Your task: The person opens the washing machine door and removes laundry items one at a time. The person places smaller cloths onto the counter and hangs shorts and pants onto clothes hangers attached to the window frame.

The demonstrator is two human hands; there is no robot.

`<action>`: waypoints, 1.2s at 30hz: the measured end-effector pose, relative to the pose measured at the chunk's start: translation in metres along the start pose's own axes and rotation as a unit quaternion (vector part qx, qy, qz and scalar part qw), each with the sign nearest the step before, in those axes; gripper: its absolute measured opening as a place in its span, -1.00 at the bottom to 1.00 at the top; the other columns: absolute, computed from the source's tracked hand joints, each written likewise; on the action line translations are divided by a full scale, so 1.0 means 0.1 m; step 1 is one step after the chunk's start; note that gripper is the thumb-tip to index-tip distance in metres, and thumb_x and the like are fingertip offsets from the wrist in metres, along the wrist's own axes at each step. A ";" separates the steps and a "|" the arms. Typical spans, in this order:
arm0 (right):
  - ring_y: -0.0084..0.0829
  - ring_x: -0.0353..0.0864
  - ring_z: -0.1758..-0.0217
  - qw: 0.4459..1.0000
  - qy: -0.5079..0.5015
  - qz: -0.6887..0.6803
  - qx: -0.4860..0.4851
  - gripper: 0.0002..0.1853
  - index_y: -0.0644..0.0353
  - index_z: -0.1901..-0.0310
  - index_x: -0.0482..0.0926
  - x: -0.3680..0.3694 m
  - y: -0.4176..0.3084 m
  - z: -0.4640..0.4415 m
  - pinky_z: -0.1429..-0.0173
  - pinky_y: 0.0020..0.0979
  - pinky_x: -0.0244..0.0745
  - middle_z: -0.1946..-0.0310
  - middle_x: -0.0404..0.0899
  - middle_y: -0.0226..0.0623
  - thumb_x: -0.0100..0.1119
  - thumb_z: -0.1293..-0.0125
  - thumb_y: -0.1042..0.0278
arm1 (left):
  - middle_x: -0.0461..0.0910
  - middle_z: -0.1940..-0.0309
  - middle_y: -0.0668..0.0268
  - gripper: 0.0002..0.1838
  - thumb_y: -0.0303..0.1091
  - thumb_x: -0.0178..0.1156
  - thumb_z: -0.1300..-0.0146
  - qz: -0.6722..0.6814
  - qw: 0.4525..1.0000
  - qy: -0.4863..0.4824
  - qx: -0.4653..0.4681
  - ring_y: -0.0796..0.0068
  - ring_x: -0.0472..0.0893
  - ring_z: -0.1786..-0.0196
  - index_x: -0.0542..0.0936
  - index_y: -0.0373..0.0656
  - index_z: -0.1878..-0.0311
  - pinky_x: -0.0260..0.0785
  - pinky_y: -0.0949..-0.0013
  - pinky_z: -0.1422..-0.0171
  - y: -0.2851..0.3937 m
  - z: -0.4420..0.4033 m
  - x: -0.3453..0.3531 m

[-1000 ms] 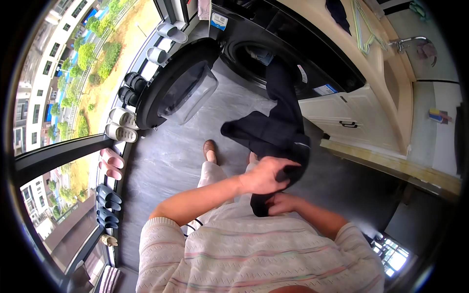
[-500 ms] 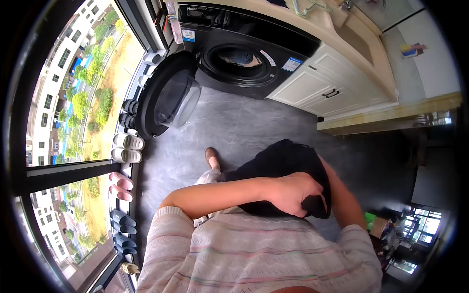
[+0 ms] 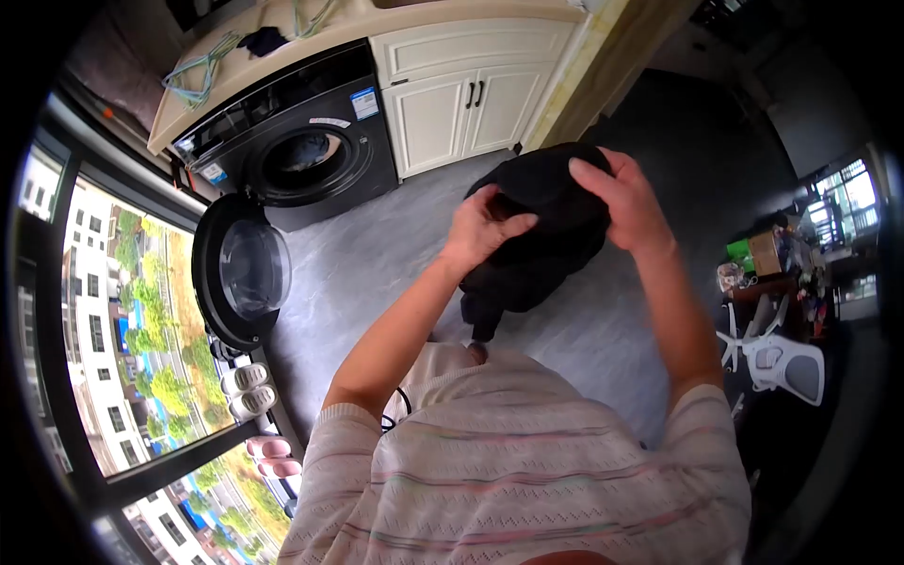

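Note:
A black garment (image 3: 541, 268) hangs in front of my body, its cloth falling in loose folds toward the floor. On its left edge my left hand (image 3: 478, 231) is closed, with the thumb pointing inward over the cloth. My right hand (image 3: 626, 202) grips the upper right edge, thumb on top and fingers behind. Between the hands the cloth is spread into a rounded opening. Which kind of garment it is, I cannot tell.
Ahead to the left stands a black washing machine (image 3: 301, 160), its round door (image 3: 240, 273) swung wide and laundry (image 3: 315, 151) in the drum. Hangers (image 3: 202, 71) lie on the counter above. White cabinets (image 3: 461, 104) adjoin it. Slippers (image 3: 247, 391) line the window side; a white chair (image 3: 782, 363) is at right.
My view has turned to the right. My left hand, earlier across my body at the garment, has moved to its left edge. My right hand has come into sight, and the garment is raised and spread.

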State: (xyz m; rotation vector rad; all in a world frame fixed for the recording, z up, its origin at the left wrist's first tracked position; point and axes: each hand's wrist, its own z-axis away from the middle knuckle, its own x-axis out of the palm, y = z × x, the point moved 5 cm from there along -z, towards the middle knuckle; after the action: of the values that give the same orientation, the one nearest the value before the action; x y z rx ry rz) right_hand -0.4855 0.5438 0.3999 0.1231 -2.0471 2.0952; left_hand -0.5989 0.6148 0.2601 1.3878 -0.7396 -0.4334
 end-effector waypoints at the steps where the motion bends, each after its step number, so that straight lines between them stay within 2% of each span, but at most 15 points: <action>1: -0.61 0.54 0.28 1.000 0.004 0.007 -0.003 -0.79 0.34 0.17 0.56 -0.09 -0.11 0.10 0.16 -0.57 0.46 0.30 0.60 -0.37 0.12 -0.24 0.39 | 0.55 0.42 0.31 -0.52 -0.22 0.45 0.12 -0.146 0.988 0.045 0.008 0.58 0.50 0.38 0.49 -0.26 0.19 0.38 0.51 0.22 0.09 0.01 -0.03; 4: -0.61 0.55 0.27 0.999 0.024 0.029 -0.022 -0.78 0.35 0.18 0.56 -0.25 -0.28 0.30 0.16 -0.56 0.47 0.30 0.60 -0.36 0.15 -0.21 0.38 | 0.56 0.41 0.32 -0.53 -0.15 0.45 0.13 -0.244 0.969 0.013 -0.026 0.62 0.50 0.38 0.47 -0.25 0.30 0.36 0.50 0.29 0.10 -0.08 0.09; 10: -0.62 0.54 0.29 0.996 0.042 0.038 -0.061 -0.81 0.35 0.22 0.57 -0.34 -0.57 0.44 0.18 -0.58 0.46 0.32 0.60 -0.37 0.18 -0.17 0.43 | 0.53 0.31 0.16 -0.50 -0.17 0.41 0.17 -0.460 0.836 0.106 0.280 0.14 0.54 0.24 0.50 -0.24 0.19 0.39 0.24 0.19 0.63 -0.21 0.25; 12: -0.64 0.54 0.29 0.994 0.041 0.078 -0.061 -0.83 0.35 0.23 0.57 -0.37 -0.66 0.45 0.18 -0.59 0.45 0.34 0.60 -0.39 0.18 -0.16 0.45 | 0.55 0.29 0.13 -0.47 -0.19 0.38 0.13 -0.456 0.852 -0.038 0.253 0.05 0.54 0.22 0.50 -0.26 0.09 0.39 0.21 0.13 0.16 -0.51 0.41; 14: -0.65 0.53 0.30 0.986 0.056 0.144 -0.066 -0.84 0.34 0.25 0.57 -0.52 -0.80 0.55 0.19 -0.60 0.44 0.36 0.60 -0.40 0.18 -0.15 0.47 | 0.60 0.22 0.11 -0.55 -0.32 0.25 -0.05 -0.206 0.966 -0.155 -0.010 0.17 0.60 0.22 0.48 -0.34 0.00 0.45 0.29 0.06 0.02 -0.75 0.31; 16: -0.64 0.54 0.34 0.955 0.122 0.260 -0.070 -0.84 0.33 0.25 0.57 -0.95 -0.86 0.65 0.16 -0.60 0.43 0.39 0.60 -0.41 0.18 -0.15 0.46 | 0.60 0.19 0.10 -0.62 -0.38 0.19 -0.11 0.111 0.963 -0.179 -0.170 0.28 0.62 0.22 0.48 -0.37 0.01 0.48 0.33 0.04 0.20 -0.73 0.21; 18: -0.60 0.54 0.33 0.868 0.270 0.416 -0.026 -0.85 0.31 0.25 0.57 -1.53 -0.71 0.73 0.15 -0.59 0.43 0.39 0.60 -0.40 0.16 -0.18 0.43 | 0.58 0.19 0.09 -0.69 -0.46 0.10 -0.17 0.194 0.934 -0.218 -0.208 0.35 0.62 0.21 0.47 -0.46 0.05 0.50 0.35 0.05 0.56 -0.64 0.23; 20: -0.55 0.56 0.31 0.538 0.358 0.722 -0.249 -0.84 0.28 0.25 0.57 -1.34 -0.60 0.88 0.17 -0.56 0.43 0.39 0.60 -0.34 0.15 -0.19 0.39 | 0.58 0.20 0.08 -0.68 -0.43 0.08 -0.19 0.222 0.922 -0.220 -0.229 0.33 0.62 0.24 0.46 -0.49 0.06 0.51 0.33 0.07 0.64 -0.60 0.47; 22: -0.51 0.56 0.27 0.889 0.265 0.340 -0.155 -0.84 0.23 0.23 0.57 -1.10 0.14 0.76 0.18 -0.48 0.45 0.34 0.60 -0.30 0.14 -0.20 0.36 | 0.58 0.22 0.07 -0.66 -0.39 0.09 -0.19 0.253 0.906 -0.216 -0.262 0.32 0.62 0.25 0.46 -0.48 0.07 0.52 0.33 0.10 0.56 -0.62 0.73; 23: -0.46 0.57 0.27 0.917 0.206 0.333 -0.069 -0.85 0.23 0.25 0.57 -0.86 0.54 0.69 0.16 -0.43 0.46 0.29 0.59 -0.28 0.14 -0.22 0.36 | 0.58 0.24 0.07 -0.68 -0.36 0.11 -0.17 0.296 0.863 -0.251 -0.323 0.33 0.62 0.24 0.50 -0.46 0.13 0.51 0.35 0.12 0.56 -0.53 0.93; 25: -0.44 0.59 0.24 0.813 0.143 0.564 0.008 -0.77 0.21 0.09 0.51 -0.77 1.12 0.47 0.09 -0.43 0.48 0.22 0.58 -0.32 0.12 -0.22 0.39 | 0.57 0.31 0.13 -0.70 -0.33 0.17 -0.10 0.174 0.911 -0.263 -0.267 0.37 0.57 0.33 0.56 -0.45 0.27 0.42 0.32 0.24 0.38 -0.45 1.33; 29: -0.42 0.57 0.21 0.888 0.187 0.419 0.009 -0.76 0.20 0.07 0.49 -0.84 1.26 0.49 0.07 -0.42 0.47 0.20 0.56 -0.30 0.12 -0.22 0.40 | 0.55 0.40 0.22 -0.66 -0.29 0.23 0.00 0.126 0.875 -0.356 -0.302 0.38 0.52 0.37 0.56 -0.40 0.25 0.37 0.34 0.26 0.52 0.19 1.83; 32: -0.42 0.55 0.19 0.928 0.190 0.321 0.007 -0.74 0.20 0.06 0.48 -0.86 1.18 0.59 0.06 -0.41 0.46 0.18 0.55 -0.29 0.12 -0.21 0.40 | 0.47 0.05 0.03 -0.27 -0.13 0.30 0.07 0.010 0.911 -0.349 -0.221 0.31 0.45 -0.02 0.36 -0.47 -0.10 0.32 0.39 -0.04 0.74 0.57 1.91; 34: -0.41 0.54 0.18 0.938 0.185 0.294 0.012 -0.73 0.20 0.05 0.47 -0.85 1.17 0.59 0.05 -0.41 0.45 0.17 0.54 -0.28 0.13 -0.21 0.40 | 0.54 0.27 0.21 -0.35 -0.09 0.30 -0.03 0.062 0.862 -0.489 -0.116 0.54 0.46 0.20 0.41 -0.56 0.05 0.32 0.48 0.14 1.12 0.85 2.00; 36: -0.40 0.53 0.16 0.944 0.183 0.275 0.012 -0.72 0.20 0.04 0.46 -0.84 1.16 0.56 0.04 -0.40 0.45 0.15 0.53 -0.28 0.13 -0.21 0.40 | 0.56 0.38 0.37 -0.68 -0.34 0.30 -0.04 0.265 0.711 -0.648 -0.063 0.63 0.46 0.33 0.49 -0.37 0.23 0.34 0.47 0.28 1.59 1.09 2.00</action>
State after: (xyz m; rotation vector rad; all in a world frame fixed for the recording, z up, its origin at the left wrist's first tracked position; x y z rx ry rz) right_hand -0.4327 0.4784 0.2707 -0.8651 -1.9703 2.2071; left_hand -0.5558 0.4269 0.4591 0.4737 -2.1391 -0.9728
